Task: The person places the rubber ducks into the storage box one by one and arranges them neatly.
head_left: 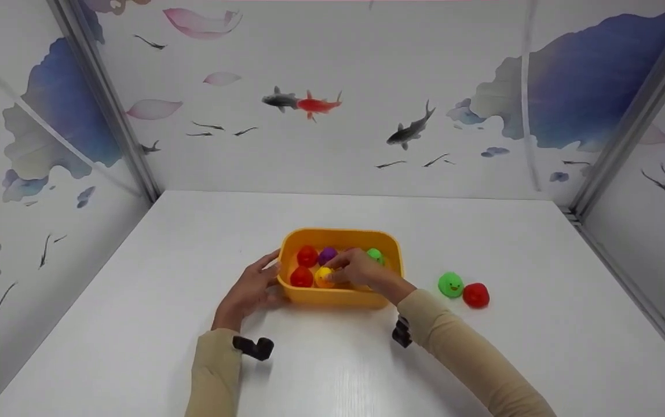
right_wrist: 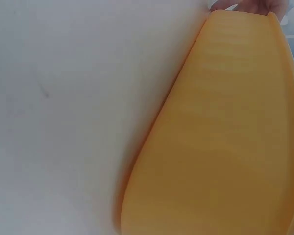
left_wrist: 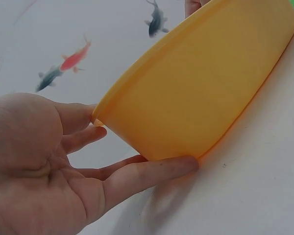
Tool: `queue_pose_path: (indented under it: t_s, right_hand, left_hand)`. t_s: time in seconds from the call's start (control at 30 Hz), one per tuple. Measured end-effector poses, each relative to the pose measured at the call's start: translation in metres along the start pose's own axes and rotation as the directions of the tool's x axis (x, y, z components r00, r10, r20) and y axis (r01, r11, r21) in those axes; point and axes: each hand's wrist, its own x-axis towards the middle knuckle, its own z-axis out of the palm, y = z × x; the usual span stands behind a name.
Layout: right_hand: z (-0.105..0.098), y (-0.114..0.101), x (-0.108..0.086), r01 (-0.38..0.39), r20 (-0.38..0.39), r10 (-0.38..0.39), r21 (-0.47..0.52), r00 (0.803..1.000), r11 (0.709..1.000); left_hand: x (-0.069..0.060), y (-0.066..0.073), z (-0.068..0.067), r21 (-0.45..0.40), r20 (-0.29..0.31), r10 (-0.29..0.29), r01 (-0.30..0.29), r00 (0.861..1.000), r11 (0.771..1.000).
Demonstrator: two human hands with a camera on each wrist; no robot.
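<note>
A yellow-orange plastic bin [head_left: 341, 298] stands on the white table with several small round toys inside. My left hand [head_left: 254, 286] holds the bin's left end; the left wrist view shows one digit at the rim and another low against the wall. Over the bin, my right hand [head_left: 361, 269] reaches in and pinches a round yellow toy duck [head_left: 324, 277] with its fingertips. Beside that duck are two red toys [head_left: 302, 277], a purple toy [head_left: 328, 255] and, to the right, a green toy [head_left: 375, 255]. My right hand covers part of the bin's inside.
Right of the bin, a green toy duck [head_left: 451, 285] with a small face and a red toy [head_left: 476, 295] lie side by side on the table [head_left: 332, 359]. White panels [head_left: 332, 156] printed with fish close off the back and sides.
</note>
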Motion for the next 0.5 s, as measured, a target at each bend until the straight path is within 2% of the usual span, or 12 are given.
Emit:
queue_pose_path:
  t_s: [0.27, 0.5]
  right_hand:
    - [0.0023, -0.0008, 0.0009, 0.020, -0.006, -0.021, -0.009, 1.000, 1.000]
    - [-0.0031, -0.0003, 0.0003, 0.042, -0.011, -0.043, -0.025, 0.999, 0.999]
  left_hand:
    - [0.0000, 0.0001, 0.0003, -0.008, 0.006, -0.003, 0.003, 1.000, 1.000]
    - [0.0013, -0.0017, 0.0000, 0.018, 0.005, 0.028, -0.029, 1.000, 0.999]
